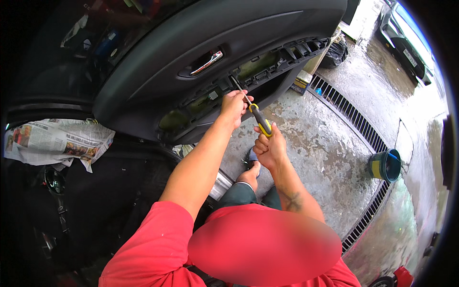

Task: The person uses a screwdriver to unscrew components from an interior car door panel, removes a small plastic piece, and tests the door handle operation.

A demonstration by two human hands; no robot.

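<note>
A screwdriver [260, 119] with a yellow and black handle slants up to a dark car door panel [158, 81]. My right hand [271, 149] is closed around the end of its handle. Higher up, my left hand [233, 107] pinches the metal shaft near the panel. The tip meets the exposed strip of brackets and openings [213, 95] along the panel; its exact seat is too small to tell. Above that strip sits a chrome inner door handle [206, 63]. Greenish areas show through the panel's openings.
Newspaper sheets [57, 141] lie at the left by the dark car interior. On the right, a metal drain grate [351, 112] crosses the wet, worn floor, with a dark bucket [377, 167] beside it. A small box [301, 83] and a black bag [334, 55] stand beyond the door.
</note>
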